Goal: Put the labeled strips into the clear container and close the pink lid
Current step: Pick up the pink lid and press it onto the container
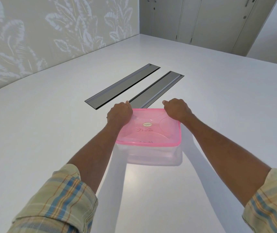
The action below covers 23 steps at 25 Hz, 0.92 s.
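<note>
1. Pink lid (148, 127) sits flat on the clear container (152, 154), which stands near the middle of the white table (42, 132), a little toward the near edge.
2. Left hand (119, 114) is curled into a fist, pressing down on the lid's far-left corner; what the fingers do underneath is hidden.
3. Between the hands, dark handwriting shows through the pink plastic, so the labeled strips (145, 130) look to be inside already; none lies loose on the table.
4. Right hand (176, 110) is fisted too, bearing on the far-right corner, thumb tucked at the rim.
5. Beyond the box, two grey recessed flaps (122, 86) run toward the far edge, just apart from the container.
6. My read: loading is done and the far corners are being snapped. Near corners look seated, though I can't confirm. A final press all round may remain.
</note>
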Each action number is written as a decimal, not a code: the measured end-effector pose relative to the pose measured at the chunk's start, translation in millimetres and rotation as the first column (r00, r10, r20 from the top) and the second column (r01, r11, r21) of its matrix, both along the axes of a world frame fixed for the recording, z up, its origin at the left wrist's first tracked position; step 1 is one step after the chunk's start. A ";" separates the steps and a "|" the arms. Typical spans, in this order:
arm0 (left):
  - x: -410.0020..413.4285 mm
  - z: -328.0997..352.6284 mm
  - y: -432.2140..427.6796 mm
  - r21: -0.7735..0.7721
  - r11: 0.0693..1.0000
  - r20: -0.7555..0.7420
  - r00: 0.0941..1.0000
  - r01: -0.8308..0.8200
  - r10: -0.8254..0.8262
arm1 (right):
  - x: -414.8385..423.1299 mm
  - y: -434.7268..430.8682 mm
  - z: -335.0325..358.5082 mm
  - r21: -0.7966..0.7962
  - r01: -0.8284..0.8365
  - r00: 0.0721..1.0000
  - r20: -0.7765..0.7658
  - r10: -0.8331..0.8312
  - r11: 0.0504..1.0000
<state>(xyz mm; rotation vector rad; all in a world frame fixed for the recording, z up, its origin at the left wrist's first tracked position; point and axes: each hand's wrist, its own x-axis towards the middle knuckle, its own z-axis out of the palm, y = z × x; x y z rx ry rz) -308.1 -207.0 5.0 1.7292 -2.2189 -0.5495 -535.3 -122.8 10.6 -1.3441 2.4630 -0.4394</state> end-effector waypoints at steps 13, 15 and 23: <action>2.9 -5.8 -18.5 0.146 0.985 0.008 0.996 -0.094 0.094 | -6.7 -6.1 -9.6 0.023 0.110 0.963 0.243 -0.112 0.994; 3.3 -8.0 -21.0 0.143 0.985 -0.004 0.995 -0.095 0.096 | -7.9 -6.9 -10.6 0.011 0.105 0.953 0.286 -0.104 0.994; 2.6 -10.0 -28.2 0.145 0.987 -0.003 0.998 -0.069 0.071 | -11.0 -7.9 -17.6 0.005 0.209 0.880 0.435 -0.190 0.978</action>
